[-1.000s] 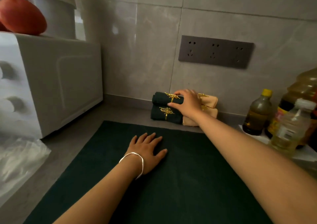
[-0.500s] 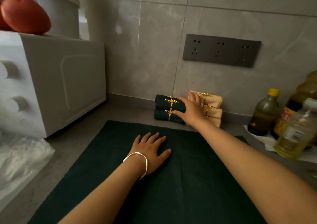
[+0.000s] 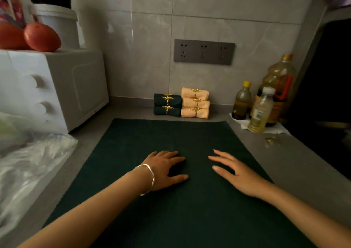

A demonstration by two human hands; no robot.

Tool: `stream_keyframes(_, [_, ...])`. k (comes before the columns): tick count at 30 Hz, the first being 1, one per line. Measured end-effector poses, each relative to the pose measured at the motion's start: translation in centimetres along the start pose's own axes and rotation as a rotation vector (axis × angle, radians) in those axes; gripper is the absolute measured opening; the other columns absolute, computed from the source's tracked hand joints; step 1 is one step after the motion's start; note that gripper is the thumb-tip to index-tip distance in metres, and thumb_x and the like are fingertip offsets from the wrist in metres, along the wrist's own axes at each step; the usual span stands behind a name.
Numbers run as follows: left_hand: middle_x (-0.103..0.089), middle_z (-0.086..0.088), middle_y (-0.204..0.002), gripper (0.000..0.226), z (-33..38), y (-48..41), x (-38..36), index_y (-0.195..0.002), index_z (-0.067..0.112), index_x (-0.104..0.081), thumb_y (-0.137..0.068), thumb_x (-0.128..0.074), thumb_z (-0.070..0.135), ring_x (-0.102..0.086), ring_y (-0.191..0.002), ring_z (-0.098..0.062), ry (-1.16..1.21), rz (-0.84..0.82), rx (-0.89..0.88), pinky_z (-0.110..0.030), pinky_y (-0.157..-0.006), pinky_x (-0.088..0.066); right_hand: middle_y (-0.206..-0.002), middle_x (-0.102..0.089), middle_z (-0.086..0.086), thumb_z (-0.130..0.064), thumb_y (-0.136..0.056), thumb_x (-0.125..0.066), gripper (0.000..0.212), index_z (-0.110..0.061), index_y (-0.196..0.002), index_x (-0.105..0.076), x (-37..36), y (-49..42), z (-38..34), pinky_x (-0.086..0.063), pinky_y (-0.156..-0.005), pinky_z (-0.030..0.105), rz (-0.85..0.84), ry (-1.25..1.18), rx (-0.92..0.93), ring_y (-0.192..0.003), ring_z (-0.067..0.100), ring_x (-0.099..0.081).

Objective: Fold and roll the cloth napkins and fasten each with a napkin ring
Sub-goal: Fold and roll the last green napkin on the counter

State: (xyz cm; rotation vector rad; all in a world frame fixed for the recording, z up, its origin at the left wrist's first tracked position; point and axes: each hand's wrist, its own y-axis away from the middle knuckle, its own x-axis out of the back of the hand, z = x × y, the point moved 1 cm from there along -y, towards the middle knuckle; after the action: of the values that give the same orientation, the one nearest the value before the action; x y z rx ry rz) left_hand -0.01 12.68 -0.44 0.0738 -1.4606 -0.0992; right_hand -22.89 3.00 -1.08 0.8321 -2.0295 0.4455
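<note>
Centrally, left hand [image 3: 163,168] lay flat on the spread green napkin [image 3: 171,213], fingers [image 3: 175,159] splayed; right hand [image 3: 237,173] palm-down beside it, fingers splayed. Rolled napkins [image 3: 190,104] lay lengthwise left-to-right.

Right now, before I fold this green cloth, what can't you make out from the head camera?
Head view only.
Green cloth: near edge cut off by the frame's bottom edge.
Gold bits on the counter by the bottles: too small and blurred to call napkin rings.
Green rolls: dark, so the count is unclear.
Right hand: touching or hovering over the cloth, cannot tell.
</note>
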Motion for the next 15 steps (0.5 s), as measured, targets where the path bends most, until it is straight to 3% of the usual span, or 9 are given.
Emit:
stream_keyframes(5, [-0.020,0.010,-0.153,0.069,2.9,7.7,-1.2,-0.144,0.045,-0.022,-0.082,-0.023,0.074,-0.023,-0.139,-0.015,-0.092,0.091,0.004,-0.036,-0.114,-0.022,-0.149,0.000,-0.037,-0.063,-0.086,-0.036,0.055,-0.055,-0.139,-0.022,-0.8,7.7,-0.6,-0.013,-0.118,0.032,-0.125,0.117,0.026,-0.138,-0.006,-0.004])
stream_keyframes(9, [-0.026,0.014,-0.147,0.090,5.7,13.3,-2.4,-0.144,0.045,-0.021,-0.064,-0.005,0.083,-0.029,-0.131,-0.011,-0.076,0.138,-0.004,-0.031,-0.108,-0.029,-0.149,0.006,-0.036,-0.072,-0.081,-0.030,0.063,-0.056,-0.140,-0.016,-1.5,12.9,-1.3,-0.007,-0.118,0.031,-0.142,0.226,0.073,-0.139,-0.006,0.004])
stream_keyframes(15, [0.011,0.010,-0.157,0.120,7.0,15.6,-4.8,-0.149,0.029,0.014,-0.062,-0.047,0.085,0.009,-0.145,-0.022,-0.122,0.007,0.047,-0.046,-0.118,0.002,-0.148,0.018,-0.031,-0.080,-0.071,-0.046,0.092,-0.053,-0.142,0.005,-2.3,15.8,-1.9,0.009,-0.114,0.026,-0.181,0.474,0.151,-0.136,-0.005,0.020])
